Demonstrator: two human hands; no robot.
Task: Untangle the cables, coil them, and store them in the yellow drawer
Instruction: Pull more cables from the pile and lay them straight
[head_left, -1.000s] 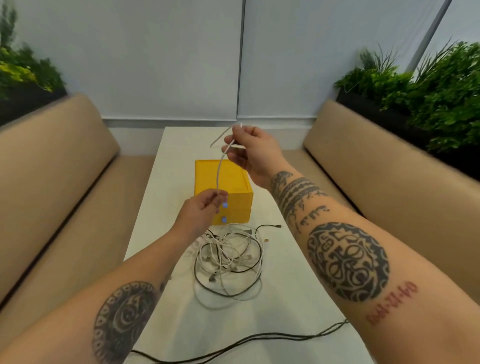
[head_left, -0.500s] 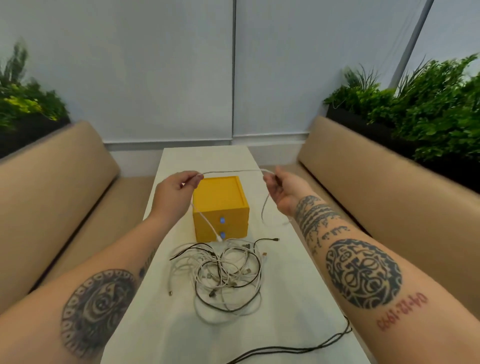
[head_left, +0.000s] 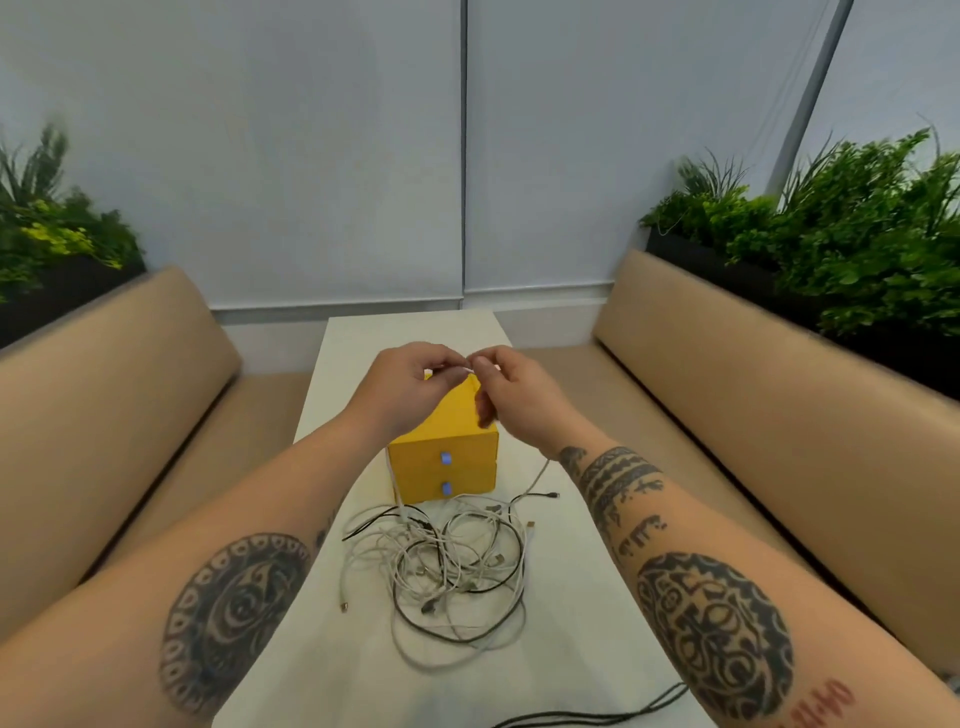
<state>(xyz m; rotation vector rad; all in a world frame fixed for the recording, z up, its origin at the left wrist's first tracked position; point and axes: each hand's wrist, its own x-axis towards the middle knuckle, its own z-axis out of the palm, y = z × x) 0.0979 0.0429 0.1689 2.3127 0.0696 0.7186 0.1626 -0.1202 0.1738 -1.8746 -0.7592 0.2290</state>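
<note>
Left hand (head_left: 410, 387) and right hand (head_left: 511, 389) are raised above the yellow drawer unit (head_left: 441, 462), fingertips nearly meeting. Each pinches the white cable (head_left: 540, 473), which hangs to the cable tangle (head_left: 447, 566) lying on the white table (head_left: 571, 597), just before the unit.

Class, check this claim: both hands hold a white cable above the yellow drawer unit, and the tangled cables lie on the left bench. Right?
No. The head view shows the tangled cables on the white table, not a bench. The left hand and right hand do hold a white cable above the yellow drawer unit.
</note>
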